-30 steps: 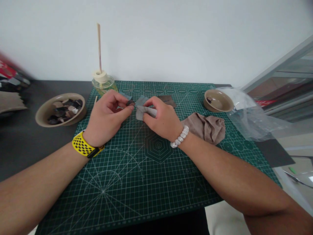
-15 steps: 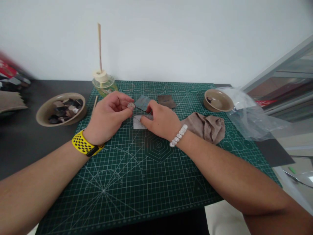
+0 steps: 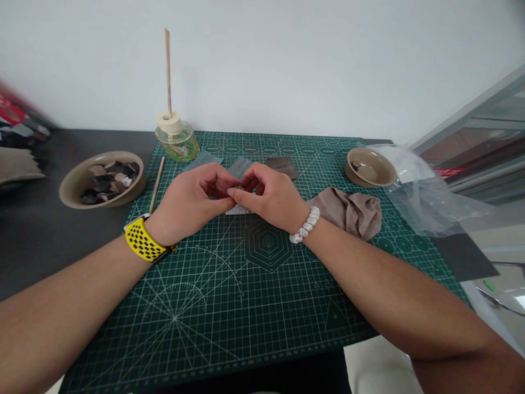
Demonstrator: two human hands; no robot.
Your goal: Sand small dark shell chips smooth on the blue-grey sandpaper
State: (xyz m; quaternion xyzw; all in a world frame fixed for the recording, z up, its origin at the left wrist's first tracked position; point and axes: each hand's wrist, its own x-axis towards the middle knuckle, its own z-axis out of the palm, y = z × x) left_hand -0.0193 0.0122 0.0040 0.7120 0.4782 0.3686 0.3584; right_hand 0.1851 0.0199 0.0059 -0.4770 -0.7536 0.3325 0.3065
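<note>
Over the far middle of the green cutting mat (image 3: 205, 328), my left hand (image 3: 191, 200) and my right hand (image 3: 276, 200) meet at the fingertips. Both are closed in a pinch on a small stone-like piece, almost wholly hidden by the fingers. Just under them a light grey rectangle (image 3: 234, 210), like sandpaper, lies flat on the mat, partly covered. Behind the hands are two blue-grey squares, one (image 3: 205, 158) beyond my left hand and one (image 3: 240, 165) between the hands. A brown square (image 3: 283, 165) lies beyond my right hand.
On the left stand a tan bowl (image 3: 68, 191) of dark and light pieces, a thin stick (image 3: 156, 183) and a glass bottle (image 3: 180, 146) holding an upright stick. To the right are a crumpled brown cloth (image 3: 348, 213), another bowl (image 3: 371, 179) and a clear plastic bag (image 3: 435, 202).
My right hand has come off the grey rectangle and moved to my left hand's fingertips. The small piece, visible before in my left hand, is now mostly hidden between both.
</note>
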